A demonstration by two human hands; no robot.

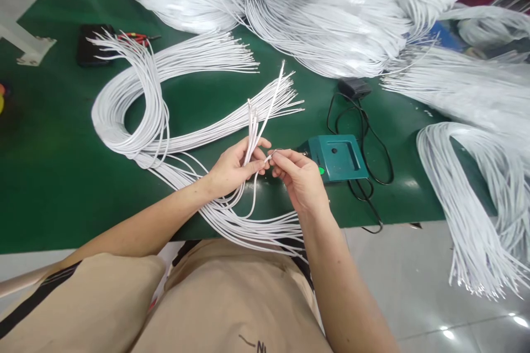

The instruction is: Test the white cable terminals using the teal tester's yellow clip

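Note:
Several white cables [250, 146] run up through my left hand [239, 162], whose fingers are closed around them. Their free ends stick up past the fingers. Between thumb and fingertips, my right hand [298, 176] pinches the end of one white cable [268, 158], close against my left fingertips. Just beyond my right hand sits a teal device [338, 158] with a green light and a recessed top. The rest of the looped white cable bundle [111, 116] lies to the left, with more cable ends [265, 229] spread below my hands.
Large heaps of white cables [323, 16] cover the back of the green table [49, 176]. Another bundle [467, 220] hangs over the right edge. A black cord and adapter [354, 88] lie behind the device. Red-handled pliers [136, 38] rest beside a black box [89, 47].

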